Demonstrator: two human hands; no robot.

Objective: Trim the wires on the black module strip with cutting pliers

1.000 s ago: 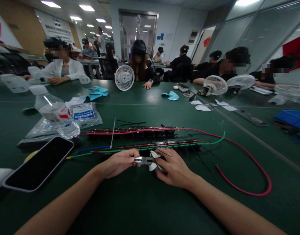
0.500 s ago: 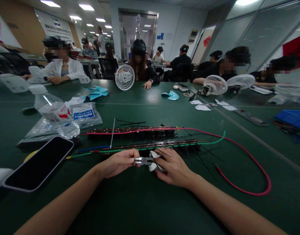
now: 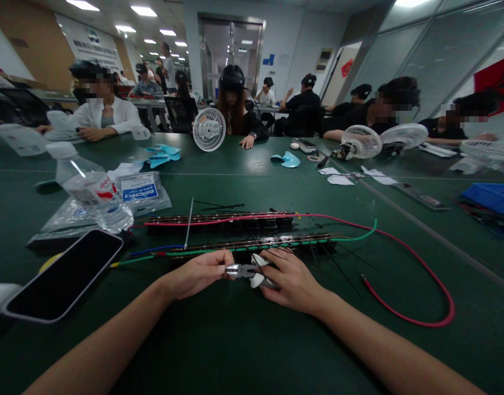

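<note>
My right hand (image 3: 295, 282) is wrapped around the white handles of a pair of diagonal cutters (image 3: 241, 270), their metal jaws pointing left. At the jaw tips, my left hand (image 3: 202, 272) is closed in a pinch; whatever lies between its fingertips is too small to make out. Just beyond both hands runs a long black strip with metal contacts (image 3: 272, 241), a green wire (image 3: 359, 235) along it and black cable ties (image 3: 338, 266) sticking out. Behind it lies a similar strip (image 3: 272, 219) with a red wire (image 3: 435, 269). A white cable tie (image 3: 189, 222) stands upright at left.
A phone (image 3: 66, 277), a water bottle (image 3: 89, 189) and a plastic bag (image 3: 143, 189) lie to the left. Across the green table are blue fan blades (image 3: 287, 159), white fan guards (image 3: 209, 129) and a blue tray (image 3: 491, 198). Several people sit opposite.
Both hands and the cutters keep the same pose, with only a slight shift of the view. In the background, a person in black has raised a hand.
</note>
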